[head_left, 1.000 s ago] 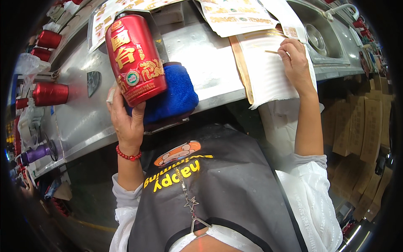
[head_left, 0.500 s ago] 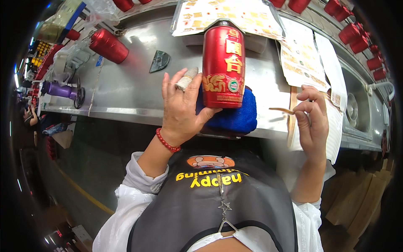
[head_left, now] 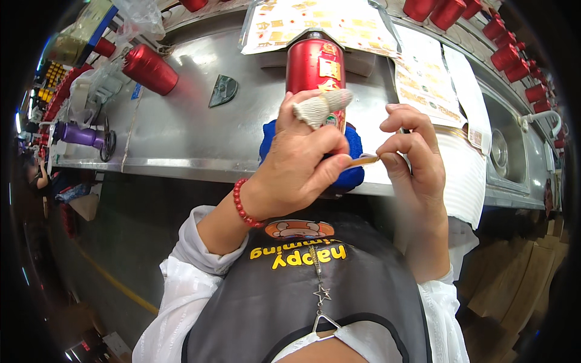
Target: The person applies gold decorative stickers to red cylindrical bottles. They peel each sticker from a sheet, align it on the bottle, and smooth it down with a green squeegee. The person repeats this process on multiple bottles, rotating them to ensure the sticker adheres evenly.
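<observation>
Between my two hands a small thin gold-tan strip (head_left: 363, 161) is stretched, pinched at each end. My left hand (head_left: 296, 157) is closed with thumb and forefinger on the strip's left end, and a cream knitted finger sleeve (head_left: 324, 109) covers one of its fingers. My right hand (head_left: 414, 154) pinches the right end, its other fingers curled. Behind my left hand a red bottle (head_left: 305, 66) with gold lettering rests on a folded blue towel (head_left: 269, 136) at the bench's near edge. My left hand hides the bottle's lower part.
On the metal bench (head_left: 181, 133) lie a dark green stone-like scraper (head_left: 224, 91), another red bottle (head_left: 150, 69) and a purple bottle (head_left: 82, 135). Sheets of printed labels (head_left: 426, 91) lie right and behind. A sink (head_left: 514, 151) is at right; more red bottles (head_left: 448, 13) line the back.
My left hand has left the bottle's side and moved right, in front of it, taking hold of the strip. My right hand has shifted left with the strip.
</observation>
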### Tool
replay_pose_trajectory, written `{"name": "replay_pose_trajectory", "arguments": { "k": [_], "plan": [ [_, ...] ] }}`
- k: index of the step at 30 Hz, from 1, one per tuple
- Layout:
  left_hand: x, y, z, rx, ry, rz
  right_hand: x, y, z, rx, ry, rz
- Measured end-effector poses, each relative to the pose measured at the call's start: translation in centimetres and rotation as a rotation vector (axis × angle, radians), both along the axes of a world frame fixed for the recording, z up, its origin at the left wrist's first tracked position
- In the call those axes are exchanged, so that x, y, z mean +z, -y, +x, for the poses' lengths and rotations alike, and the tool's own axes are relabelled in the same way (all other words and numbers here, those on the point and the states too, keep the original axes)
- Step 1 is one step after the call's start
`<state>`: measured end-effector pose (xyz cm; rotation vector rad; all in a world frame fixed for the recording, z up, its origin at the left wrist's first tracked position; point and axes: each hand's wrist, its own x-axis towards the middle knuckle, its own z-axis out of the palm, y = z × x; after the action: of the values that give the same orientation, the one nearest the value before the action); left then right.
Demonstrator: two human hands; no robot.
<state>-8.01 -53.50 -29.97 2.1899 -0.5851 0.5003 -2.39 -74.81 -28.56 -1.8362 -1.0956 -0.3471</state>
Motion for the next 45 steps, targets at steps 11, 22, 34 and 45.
{"name": "replay_pose_trajectory", "arguments": {
  "k": [11,22,34,45],
  "plan": [
    [0.9,0.3,0.2,0.016,0.001,0.035,-0.4,0.0,-0.3,-0.022,-0.041,-0.063],
    [0.6,1.3,0.2,-0.013,-0.014,0.033,-0.9,0.3,-0.3,0.011,-0.059,-0.010],
    [1.7,0.6,-0.3,-0.116,-0.123,-0.006,-1.4,0.9,-0.6,-0.016,-0.098,-0.026],
    [3.1,0.6,-0.4,0.006,0.101,0.248,-0.2,-0.5,-0.4,0.220,-0.229,-0.043]
  ]
}}
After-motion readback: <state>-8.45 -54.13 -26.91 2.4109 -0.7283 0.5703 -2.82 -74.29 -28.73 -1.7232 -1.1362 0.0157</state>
